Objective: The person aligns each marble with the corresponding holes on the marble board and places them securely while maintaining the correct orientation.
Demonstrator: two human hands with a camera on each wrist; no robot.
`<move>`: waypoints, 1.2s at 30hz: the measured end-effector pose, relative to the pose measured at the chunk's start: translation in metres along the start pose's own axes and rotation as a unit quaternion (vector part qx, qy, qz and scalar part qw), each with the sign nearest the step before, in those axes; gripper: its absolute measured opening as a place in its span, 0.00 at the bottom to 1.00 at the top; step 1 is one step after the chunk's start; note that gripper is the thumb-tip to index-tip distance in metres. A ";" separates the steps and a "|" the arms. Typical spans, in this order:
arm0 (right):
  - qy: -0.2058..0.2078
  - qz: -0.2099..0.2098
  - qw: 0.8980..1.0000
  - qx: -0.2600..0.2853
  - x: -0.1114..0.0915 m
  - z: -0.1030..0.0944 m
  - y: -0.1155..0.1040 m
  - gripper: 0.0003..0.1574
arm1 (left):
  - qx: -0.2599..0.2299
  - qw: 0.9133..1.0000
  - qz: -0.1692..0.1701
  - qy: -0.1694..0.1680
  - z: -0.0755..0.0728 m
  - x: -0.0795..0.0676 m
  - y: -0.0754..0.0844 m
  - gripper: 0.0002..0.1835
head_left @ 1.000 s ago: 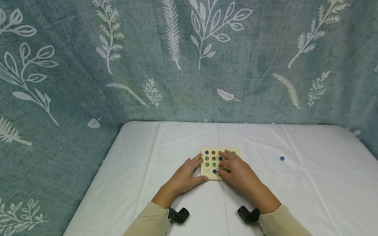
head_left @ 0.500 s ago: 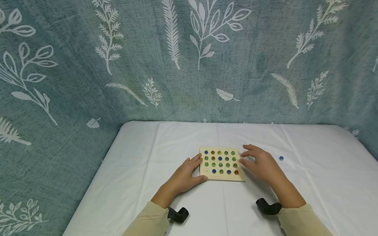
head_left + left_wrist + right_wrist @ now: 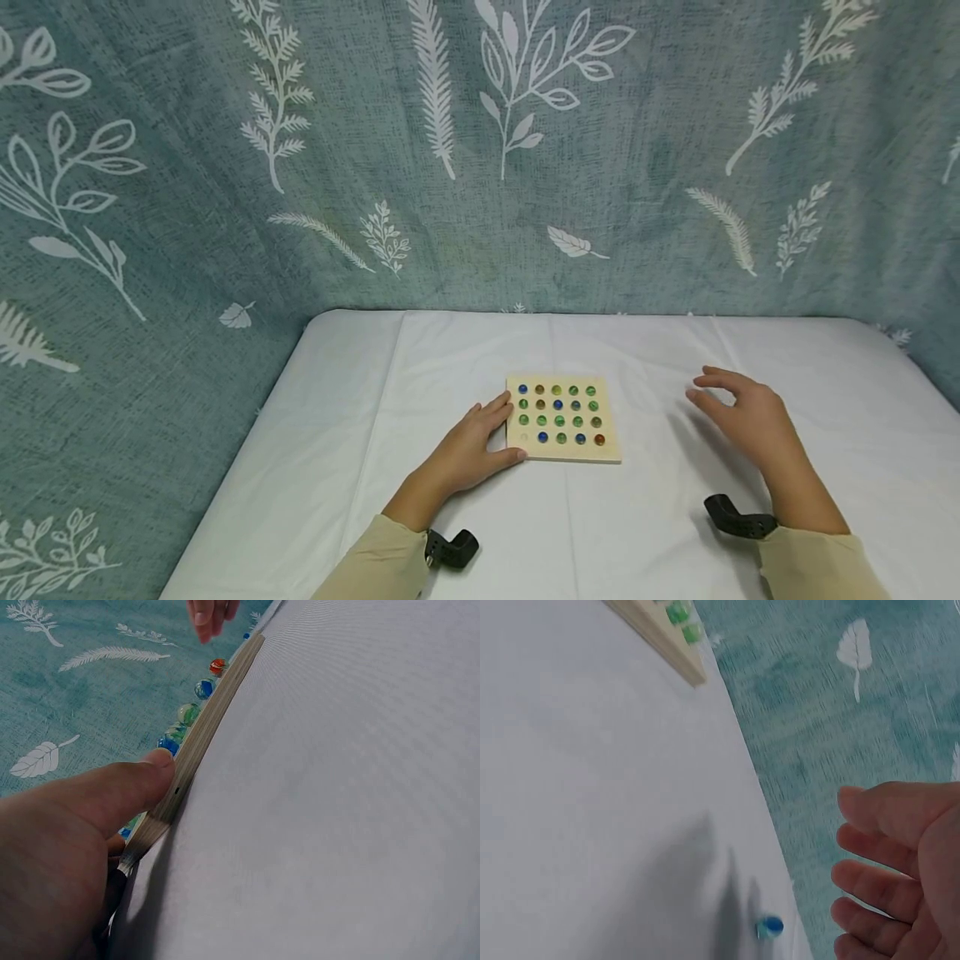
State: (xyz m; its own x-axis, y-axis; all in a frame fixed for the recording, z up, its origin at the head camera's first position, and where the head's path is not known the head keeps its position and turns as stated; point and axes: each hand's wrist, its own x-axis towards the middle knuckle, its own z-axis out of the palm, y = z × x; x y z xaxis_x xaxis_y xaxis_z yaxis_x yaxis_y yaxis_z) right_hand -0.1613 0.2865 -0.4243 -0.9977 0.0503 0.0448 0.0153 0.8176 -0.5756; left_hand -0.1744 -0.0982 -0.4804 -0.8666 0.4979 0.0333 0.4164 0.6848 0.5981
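A pale wooden board (image 3: 564,451) lies on the white-covered table, with rows of coloured glass marbles (image 3: 559,421) in green, blue, amber and red. At its front left corner is a pale round hollow (image 3: 523,437). My left hand (image 3: 468,446) rests against the board's left side, fingers extended, its thumb (image 3: 142,780) touching near the front corner. To the right of the board, my right hand (image 3: 753,421) hovers over the table with loosely bent fingers and nothing held. A loose blue marble (image 3: 769,927) lies on the cloth near it; the hand hides it in the head view.
White cloth (image 3: 420,358) covers the table. Behind and to the left hangs a teal curtain (image 3: 337,150) with white leaf prints. Each wrist wears a black device, one on the left (image 3: 453,550) and one on the right (image 3: 738,518).
My right hand has left the board and moved right to the loose blue marble, uncovering the board's right side. The left hand stays in place.
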 end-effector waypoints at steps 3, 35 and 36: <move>0.012 0.026 1.000 0.000 -0.001 -0.005 0.013 0.38 | 0.000 1.000 0.001 -0.001 0.000 0.000 0.000 0.43; 0.022 0.038 0.998 -0.036 0.001 0.016 0.045 0.23 | 0.002 1.000 0.006 0.004 0.001 0.000 0.000 0.44; 0.024 0.037 0.998 -0.037 0.001 0.017 0.045 0.22 | 0.002 1.000 0.006 0.004 0.001 0.000 0.000 0.44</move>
State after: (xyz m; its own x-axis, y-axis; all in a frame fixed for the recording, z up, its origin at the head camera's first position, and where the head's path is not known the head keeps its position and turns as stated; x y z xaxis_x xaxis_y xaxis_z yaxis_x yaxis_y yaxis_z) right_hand -0.1629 0.3136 -0.4636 -0.9895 0.1377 0.0437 0.0954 0.8502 -0.5177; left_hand -0.1742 -0.0973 -0.4812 -0.8638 0.5017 0.0460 0.4273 0.6812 0.5945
